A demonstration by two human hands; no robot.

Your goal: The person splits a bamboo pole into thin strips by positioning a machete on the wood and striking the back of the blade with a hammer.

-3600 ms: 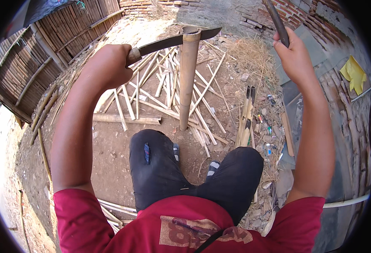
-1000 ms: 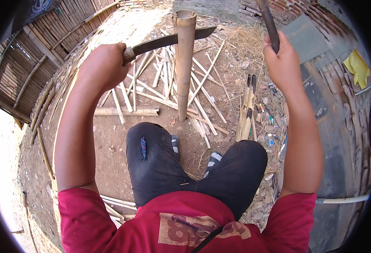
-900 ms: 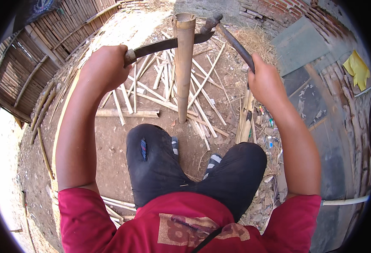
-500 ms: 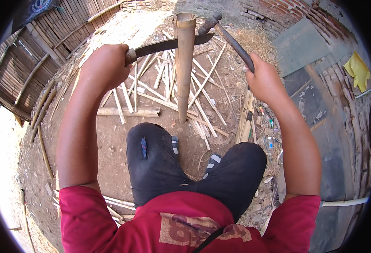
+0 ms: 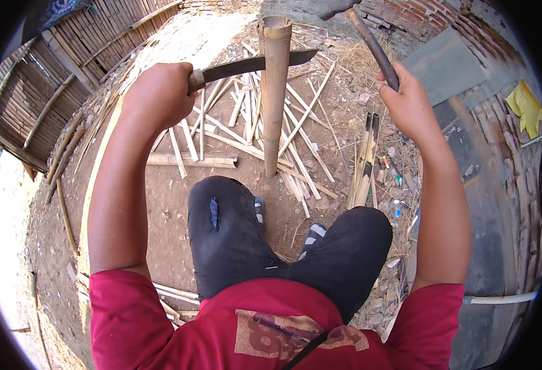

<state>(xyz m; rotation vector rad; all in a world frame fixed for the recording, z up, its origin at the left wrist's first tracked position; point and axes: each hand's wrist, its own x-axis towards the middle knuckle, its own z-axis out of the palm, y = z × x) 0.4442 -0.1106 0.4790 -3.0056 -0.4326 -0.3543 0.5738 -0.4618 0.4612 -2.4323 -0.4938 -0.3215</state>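
My left hand (image 5: 165,97) is closed round the handle of a machete (image 5: 237,66). Its dark blade crosses an upright bamboo pole (image 5: 275,98) some way below the top, and the tip sticks out on the pole's right side. Part of the blade is hidden by the pole, so it seems to be sunk in the bamboo. In my right hand (image 5: 405,98) is a hammer (image 5: 373,46), gripped by its dark handle and raised up to the right of the pole. The hammer's head is at the top edge of the view, apart from the blade.
Several split bamboo strips (image 5: 234,139) lie scattered on the dirt behind and around the pole. A bamboo length (image 5: 191,160) rests left of its foot. Split dark-stained bamboo (image 5: 363,166) lies to the right, near flat grey sheets (image 5: 447,65) and a yellow wrapper (image 5: 524,110). A bamboo fence (image 5: 110,37) stands far left.
My right hand has lifted the hammer up and to the right, away from the blade tip and the pole. The machete, still across the bamboo, stays nearly where it was.
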